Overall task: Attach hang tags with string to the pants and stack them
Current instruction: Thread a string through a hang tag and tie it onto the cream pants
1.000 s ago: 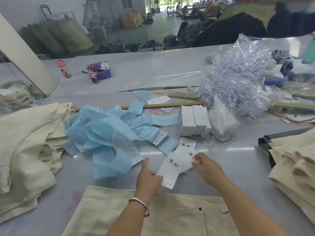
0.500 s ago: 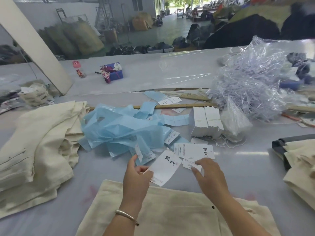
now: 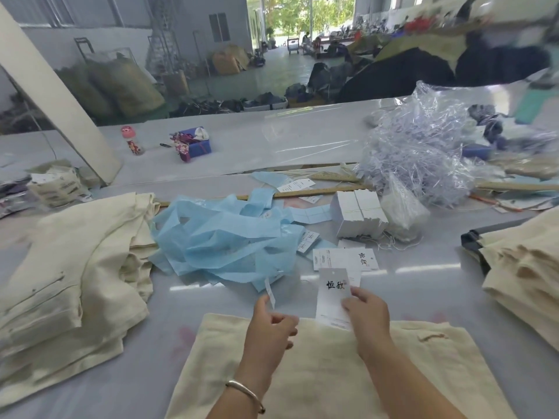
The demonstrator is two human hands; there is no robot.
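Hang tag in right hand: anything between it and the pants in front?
Nothing visible. The right hand pinches the hang tag, whose lower edge already overlaps the pants; the left hand sits beside it.

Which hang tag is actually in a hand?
The upright white tag with black characters, pinched by the right hand; the other tags lie flat behind it.

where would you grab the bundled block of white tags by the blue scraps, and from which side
Probably by its two long side faces, coming from above: the tag block sits flat and boxy, string-tied across its top. Its right side crowds a plastic bag, so fingers fit more easily front and back.
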